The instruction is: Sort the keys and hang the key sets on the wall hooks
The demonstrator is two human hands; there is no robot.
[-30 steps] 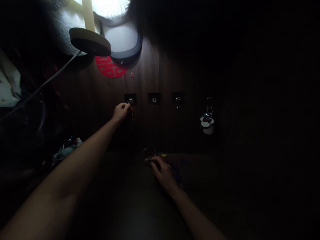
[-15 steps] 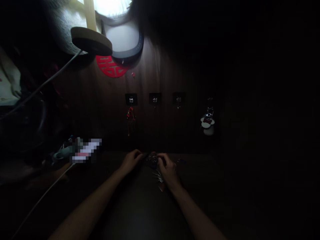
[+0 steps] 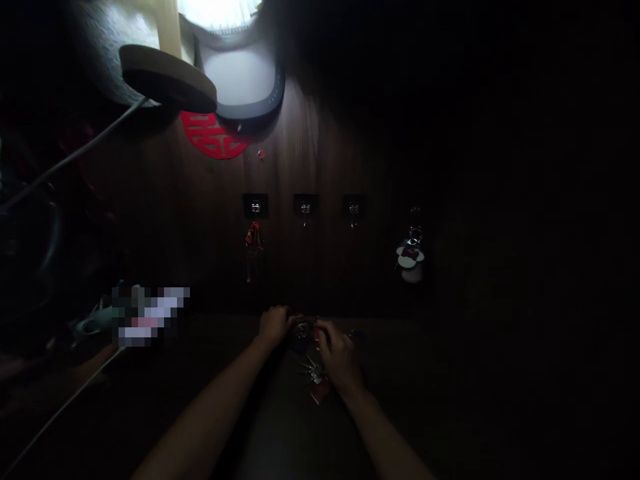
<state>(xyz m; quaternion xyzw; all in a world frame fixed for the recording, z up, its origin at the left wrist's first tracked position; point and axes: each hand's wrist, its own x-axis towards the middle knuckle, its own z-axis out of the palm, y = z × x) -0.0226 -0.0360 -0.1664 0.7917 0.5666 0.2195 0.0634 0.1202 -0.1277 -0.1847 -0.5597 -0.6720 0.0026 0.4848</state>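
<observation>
Barely lit surface (image 3: 280,433), with a bunch of keys (image 3: 314,372) on it just beside the right hand (image 3: 341,355). Left hand (image 3: 274,325) is next to some dark clutter (image 3: 300,340); honestly can't tell whether either grip's spread or pinching something.

A bright white light (image 3: 220,15) at the top edge falls on a dark wood-grained panel (image 3: 295,143), beside a pale post (image 3: 169,27) on a thick round base (image 3: 167,79), from which a cable (image 3: 83,153) trails left. A red openwork cutout (image 3: 213,137) lies against the panel. Below it stretches a dim, dark surface (image 3: 280,433), and the right side sinks into near-blackness.
</observation>
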